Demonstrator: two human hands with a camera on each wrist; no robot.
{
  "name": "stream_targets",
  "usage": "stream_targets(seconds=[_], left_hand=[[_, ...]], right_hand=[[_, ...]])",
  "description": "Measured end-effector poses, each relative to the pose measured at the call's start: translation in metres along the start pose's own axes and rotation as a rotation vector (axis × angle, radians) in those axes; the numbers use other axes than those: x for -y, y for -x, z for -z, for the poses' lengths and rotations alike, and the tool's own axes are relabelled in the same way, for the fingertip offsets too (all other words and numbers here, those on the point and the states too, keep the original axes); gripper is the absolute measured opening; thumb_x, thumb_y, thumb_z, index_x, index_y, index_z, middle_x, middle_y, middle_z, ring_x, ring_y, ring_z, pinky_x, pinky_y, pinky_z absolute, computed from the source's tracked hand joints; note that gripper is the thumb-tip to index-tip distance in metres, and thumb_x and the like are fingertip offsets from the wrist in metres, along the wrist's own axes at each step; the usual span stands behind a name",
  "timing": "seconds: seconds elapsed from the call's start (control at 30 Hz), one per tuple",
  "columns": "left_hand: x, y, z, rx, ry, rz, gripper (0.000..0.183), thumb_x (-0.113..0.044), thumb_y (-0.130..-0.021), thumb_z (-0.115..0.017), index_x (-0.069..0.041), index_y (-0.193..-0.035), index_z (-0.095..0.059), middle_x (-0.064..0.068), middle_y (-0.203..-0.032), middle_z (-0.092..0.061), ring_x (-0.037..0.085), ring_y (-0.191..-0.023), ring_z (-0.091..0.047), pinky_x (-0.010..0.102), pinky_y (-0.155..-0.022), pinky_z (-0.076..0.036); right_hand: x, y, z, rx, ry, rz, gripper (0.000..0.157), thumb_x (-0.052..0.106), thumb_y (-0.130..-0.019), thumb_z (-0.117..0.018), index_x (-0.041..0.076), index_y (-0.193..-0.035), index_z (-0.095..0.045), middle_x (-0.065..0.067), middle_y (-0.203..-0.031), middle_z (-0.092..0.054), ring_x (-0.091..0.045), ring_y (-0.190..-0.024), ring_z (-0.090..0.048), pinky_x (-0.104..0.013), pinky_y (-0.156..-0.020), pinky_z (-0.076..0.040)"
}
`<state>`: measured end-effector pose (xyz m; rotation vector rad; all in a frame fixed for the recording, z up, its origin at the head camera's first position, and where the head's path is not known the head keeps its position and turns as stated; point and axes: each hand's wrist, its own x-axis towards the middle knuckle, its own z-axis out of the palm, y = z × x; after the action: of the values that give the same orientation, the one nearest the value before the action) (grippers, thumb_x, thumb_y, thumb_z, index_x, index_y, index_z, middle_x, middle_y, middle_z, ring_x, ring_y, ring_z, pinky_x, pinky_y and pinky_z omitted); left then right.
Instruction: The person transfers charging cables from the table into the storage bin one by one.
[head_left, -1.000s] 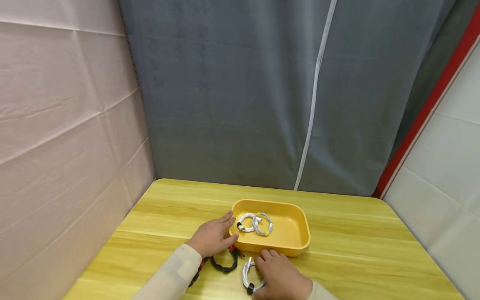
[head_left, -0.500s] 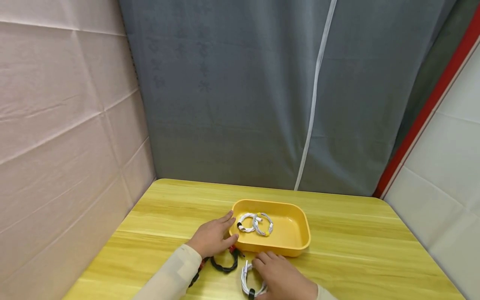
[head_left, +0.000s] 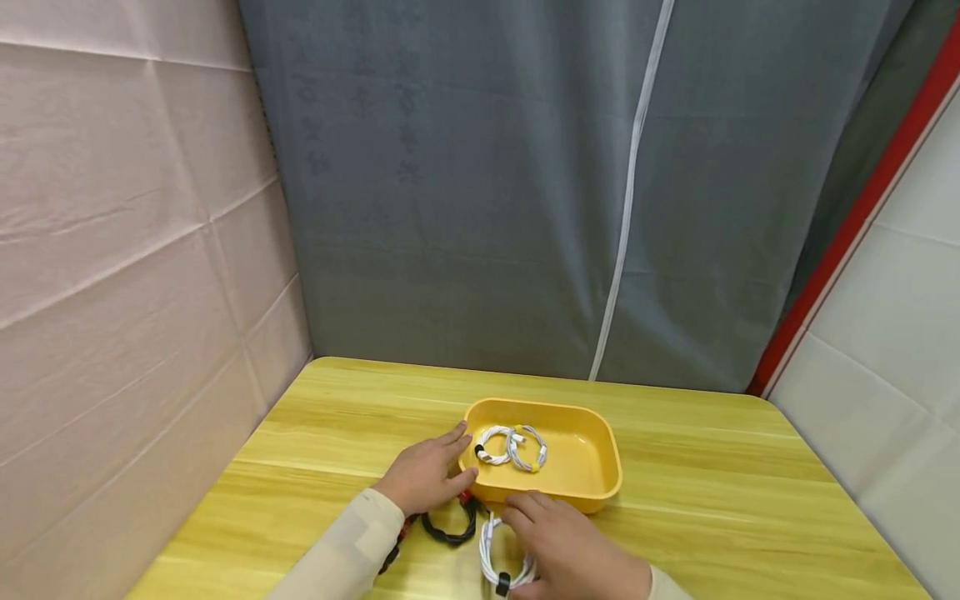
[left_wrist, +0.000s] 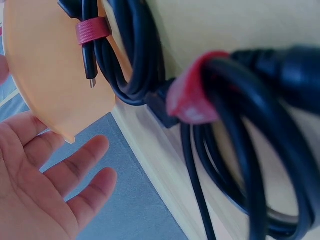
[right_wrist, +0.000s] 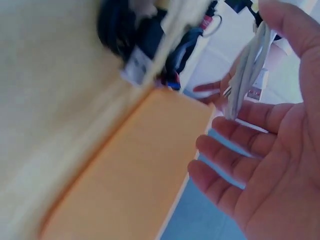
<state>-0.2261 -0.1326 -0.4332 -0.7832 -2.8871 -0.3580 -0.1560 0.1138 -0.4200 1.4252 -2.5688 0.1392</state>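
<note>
My right hand (head_left: 573, 546) pinches a coiled white cable (head_left: 486, 558) bound with a black strap, just in front of a yellow tray (head_left: 581, 458). In the right wrist view that white cable (right_wrist: 248, 70) sits between thumb and fingers. My left hand (head_left: 426, 473) touches the tray's left side, fingers extended and spread. Inside the tray's left half, a white coil with a black strap (head_left: 489, 457) overlaps a pale coil with yellow ties (head_left: 531, 465). The left wrist view has the left fingers against the tray's rim (left_wrist: 70, 137).
A black coiled cable (head_left: 450, 540) with a red strap lies before the tray. Another black cable (head_left: 390, 557) is partly hidden by the left sleeve; both loom large in the left wrist view. A grey curtain (head_left: 450, 208) hangs behind the wooden table (head_left: 697, 467).
The right hand has lifted slightly and shifted a little closer to the tray, with the white cable in its grip. My left hand stays in place.
</note>
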Motion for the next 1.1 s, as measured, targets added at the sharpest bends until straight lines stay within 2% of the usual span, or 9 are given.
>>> stream_targets(seconds=[0.17, 0.3, 0.73, 1.1], left_hand=[[0.000, 0.000, -0.001, 0.002, -0.006, 0.002, 0.075, -0.067, -0.088, -0.028, -0.014, -0.138, -0.045, 0.001, -0.147, -0.031, 0.022, -0.120, -0.048, 0.040, -0.091, -0.044], [0.000, 0.000, -0.001, 0.004, -0.004, 0.002, 0.076, -0.068, -0.088, -0.026, -0.014, -0.138, -0.045, 0.001, -0.147, -0.031, 0.023, -0.119, -0.049, 0.040, -0.090, -0.045], [-0.003, 0.000, 0.001, 0.012, -0.009, 0.006, 0.073, -0.065, -0.089, -0.029, -0.013, -0.138, -0.045, 0.002, -0.147, -0.030, 0.022, -0.120, -0.048, 0.040, -0.091, -0.045], [-0.002, 0.001, 0.000, 0.002, 0.008, -0.005, 0.061, -0.053, -0.091, -0.044, -0.011, -0.137, -0.046, 0.003, -0.146, -0.032, 0.023, -0.119, -0.049, 0.040, -0.090, -0.045]], right_hand=[[-0.006, -0.001, 0.009, -0.091, 0.030, 0.018, 0.074, 0.064, -0.071, -0.062, 0.012, -0.122, -0.052, -0.002, -0.125, -0.049, -0.016, -0.115, -0.045, -0.036, -0.088, -0.045], [-0.011, -0.001, 0.013, -0.116, 0.055, -0.005, 0.073, 0.063, -0.067, -0.067, 0.015, -0.119, -0.054, -0.002, -0.129, -0.048, -0.019, -0.118, -0.045, -0.039, -0.088, -0.046], [-0.046, -0.006, 0.028, -0.076, 0.048, -0.077, 0.073, 0.061, -0.067, -0.069, 0.013, -0.120, -0.055, -0.006, -0.136, -0.042, -0.025, -0.124, -0.039, -0.043, -0.092, -0.043], [-0.074, -0.012, 0.044, -0.028, -0.020, -0.169, 0.072, 0.058, -0.072, -0.068, 0.011, -0.124, -0.054, -0.011, -0.138, -0.041, -0.025, -0.121, -0.044, -0.040, -0.094, -0.043]])
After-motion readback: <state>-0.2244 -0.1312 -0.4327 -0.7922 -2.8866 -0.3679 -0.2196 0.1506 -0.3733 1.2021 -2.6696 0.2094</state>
